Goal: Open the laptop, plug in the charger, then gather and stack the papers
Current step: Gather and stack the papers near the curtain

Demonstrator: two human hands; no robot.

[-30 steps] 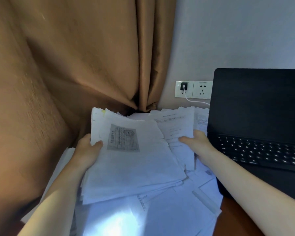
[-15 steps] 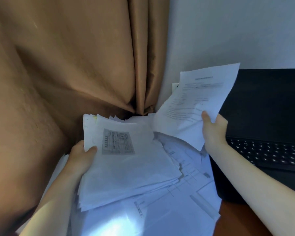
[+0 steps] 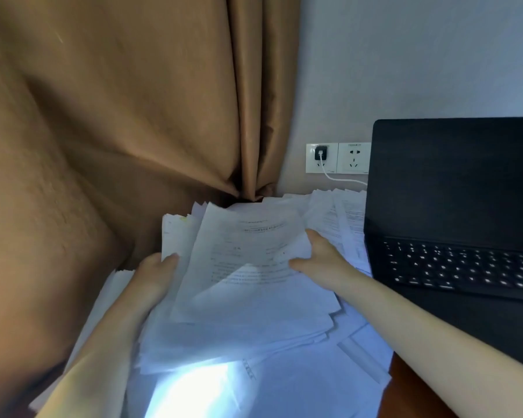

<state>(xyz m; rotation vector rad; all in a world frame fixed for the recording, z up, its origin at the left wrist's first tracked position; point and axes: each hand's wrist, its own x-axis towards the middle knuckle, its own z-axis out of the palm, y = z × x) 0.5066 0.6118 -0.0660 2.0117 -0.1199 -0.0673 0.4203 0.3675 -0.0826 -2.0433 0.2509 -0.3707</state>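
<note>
A thick stack of white papers (image 3: 239, 324) is held up in the middle of the view. My left hand (image 3: 154, 276) grips its left edge, thumb on top. My right hand (image 3: 317, 260) pinches a printed sheet (image 3: 248, 251) that now lies on top of the stack. More loose papers (image 3: 344, 218) lie spread on the desk beneath and behind. The black laptop (image 3: 456, 206) stands open at the right, screen dark. A black charger plug (image 3: 320, 153) sits in the wall socket, its white cable running toward the laptop.
A brown curtain (image 3: 118, 116) hangs close on the left and behind the papers. A second wall socket (image 3: 354, 158) sits free beside the plug. The wooden desk edge (image 3: 405, 396) shows at the lower right.
My right hand picked a printed sheet off the desk, lifted it near the laptop, then brought it left and down onto the stack held by my left hand.
</note>
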